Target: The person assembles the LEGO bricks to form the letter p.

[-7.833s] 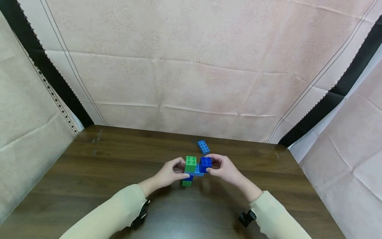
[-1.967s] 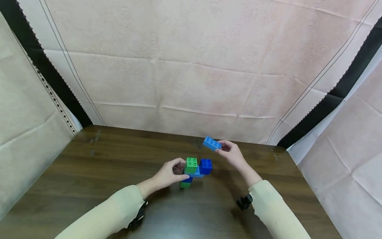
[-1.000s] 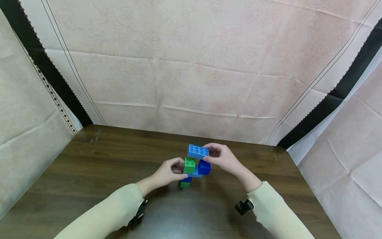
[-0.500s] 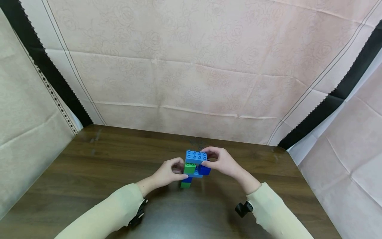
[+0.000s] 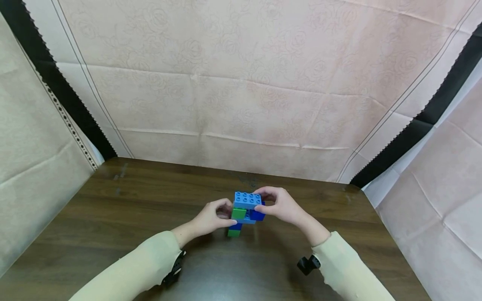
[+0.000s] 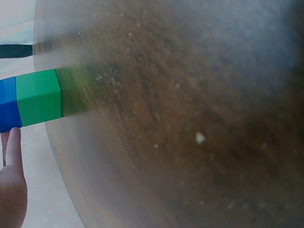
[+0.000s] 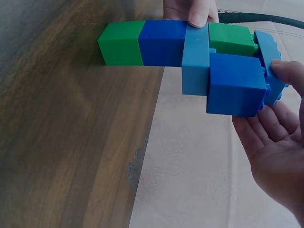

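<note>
A tower of toy building bricks stands on the brown table. From the bottom it has a green brick [image 6: 40, 97], a dark blue brick [image 7: 164, 43] and a long light blue brick [image 7: 195, 71]. That long brick carries an upper green brick [image 5: 238, 213] and a second dark blue brick [image 7: 236, 85] side by side. My left hand [image 5: 211, 218] grips the tower from the left, thumb on the lower light blue brick. My right hand [image 5: 278, 205] pinches another long light blue brick [image 5: 247, 200] over those two; studs show in a narrow gap beneath it.
The wood-grain table [image 5: 150, 200] reaches back to a pale patterned cloth wall [image 5: 226, 104]. Further cloth panels with black edging rise at left and right. A black wrist camera [image 5: 308, 264] sits under my right sleeve.
My right hand let go of the dark blue brick, took the light blue brick from the back of the table, and lowered it onto the tower's top. My left hand kept its grip.
</note>
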Tool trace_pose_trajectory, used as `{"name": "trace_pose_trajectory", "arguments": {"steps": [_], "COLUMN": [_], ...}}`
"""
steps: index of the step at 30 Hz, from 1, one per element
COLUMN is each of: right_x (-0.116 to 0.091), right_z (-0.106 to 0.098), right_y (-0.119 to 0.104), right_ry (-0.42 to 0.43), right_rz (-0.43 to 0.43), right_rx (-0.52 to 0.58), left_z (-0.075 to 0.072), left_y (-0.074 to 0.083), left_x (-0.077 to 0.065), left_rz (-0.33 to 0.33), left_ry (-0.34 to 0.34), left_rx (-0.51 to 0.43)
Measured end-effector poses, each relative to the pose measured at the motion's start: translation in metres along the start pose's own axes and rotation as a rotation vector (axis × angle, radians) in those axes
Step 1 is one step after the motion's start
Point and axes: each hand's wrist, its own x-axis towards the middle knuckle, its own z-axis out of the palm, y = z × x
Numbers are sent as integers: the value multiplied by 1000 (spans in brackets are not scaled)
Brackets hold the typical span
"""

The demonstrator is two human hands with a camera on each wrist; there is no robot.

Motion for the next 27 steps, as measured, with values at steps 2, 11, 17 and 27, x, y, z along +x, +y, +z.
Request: {"name": "trace_pose_trajectory", "arguments": {"steps": [2, 11, 17, 27], "right_x": [-1, -3, -4, -4], "right_z": [0, -2, -1, 1], "right_y": [0, -4, -7, -11], "right_ry": [1, -1, 7, 6], "right_rz": [-3, -37, -47, -69], "right_rx": [-7, -62, -134, -205], "left_z": [0, 0, 0, 1], "left_y": [1, -2, -2, 0], "left_x": [0, 1, 0, -1], "left_rz": [2, 9, 15, 11], "left_ry": [4, 1, -3, -3], "left_rx": [1, 6, 12, 5]}}
